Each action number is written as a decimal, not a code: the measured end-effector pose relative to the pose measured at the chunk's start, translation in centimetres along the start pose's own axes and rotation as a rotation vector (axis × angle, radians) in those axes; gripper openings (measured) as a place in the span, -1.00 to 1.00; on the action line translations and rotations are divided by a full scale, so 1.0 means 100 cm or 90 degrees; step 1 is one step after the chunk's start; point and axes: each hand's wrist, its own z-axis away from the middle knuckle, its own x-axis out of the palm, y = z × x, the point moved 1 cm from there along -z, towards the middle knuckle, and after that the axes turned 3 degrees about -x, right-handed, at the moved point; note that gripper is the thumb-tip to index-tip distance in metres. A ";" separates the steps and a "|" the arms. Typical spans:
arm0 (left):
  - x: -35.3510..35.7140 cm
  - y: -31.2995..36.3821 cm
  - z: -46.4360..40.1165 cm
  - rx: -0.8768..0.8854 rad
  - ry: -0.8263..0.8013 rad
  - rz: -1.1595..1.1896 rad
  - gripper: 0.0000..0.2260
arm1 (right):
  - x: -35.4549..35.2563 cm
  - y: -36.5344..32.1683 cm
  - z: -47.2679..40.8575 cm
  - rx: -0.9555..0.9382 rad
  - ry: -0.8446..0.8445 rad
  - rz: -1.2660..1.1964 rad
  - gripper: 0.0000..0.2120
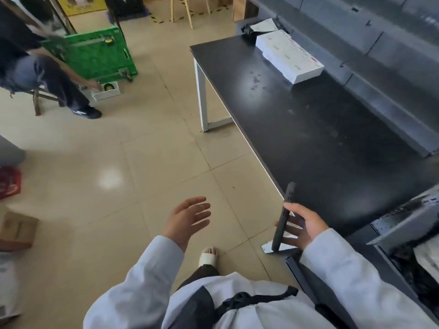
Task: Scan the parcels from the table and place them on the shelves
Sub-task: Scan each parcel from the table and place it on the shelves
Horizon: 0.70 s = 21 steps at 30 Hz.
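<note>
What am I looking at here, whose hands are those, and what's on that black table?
This is one picture from a camera worn on a person's head, looking down at their own two hands. The left hand is open and empty, out over the floor. The right hand holds a dark phone, seen edge-on, probably the scanner. On the far end of the black table lies a white box, with a small dark item and a paper slip behind it. Grey shelves stand along the right. Another person sits at the upper left.
</note>
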 end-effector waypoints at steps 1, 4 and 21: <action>0.002 0.020 -0.014 0.003 -0.005 -0.009 -0.82 | 0.012 -0.016 -0.004 -0.008 0.012 -0.015 -0.77; 0.015 0.068 -0.056 0.007 -0.051 -0.048 -0.82 | 0.042 -0.055 -0.020 -0.052 0.023 -0.077 -0.79; 0.189 0.225 -0.237 -0.039 -0.256 -0.481 -0.83 | 0.069 -0.181 -0.189 0.041 0.136 -0.374 -0.81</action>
